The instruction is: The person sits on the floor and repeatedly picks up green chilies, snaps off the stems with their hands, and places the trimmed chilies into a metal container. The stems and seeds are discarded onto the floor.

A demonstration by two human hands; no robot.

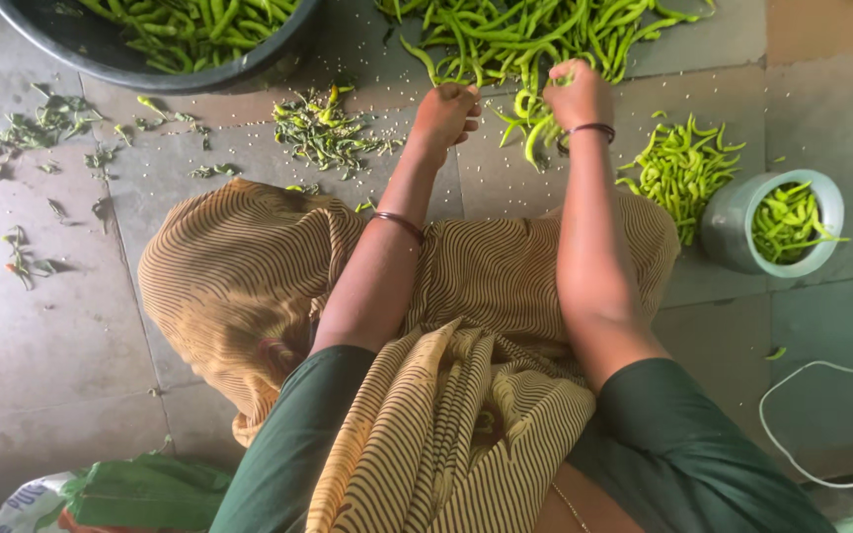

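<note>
- right hand [577, 96] closed around a bunch of slender green chillies [535, 128], just below the loose chilli heap [535, 35] on the grey tiled floor [41, 336].
- left hand [443, 112] curled shut (what it pinches is hidden), near the plucked green stems [326, 133].
- round grey metal pot [742, 222] of chillies stands well right.

Green sleeves [293, 444], striped tan drape [249, 266], dark bangles [399, 224]

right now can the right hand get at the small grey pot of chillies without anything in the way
Probably yes. The right hand is closed on a bunch of green chillies, so it isn't free, but the small grey pot stands open-topped on that side, with only a loose chilli pile on the floor between.
</note>
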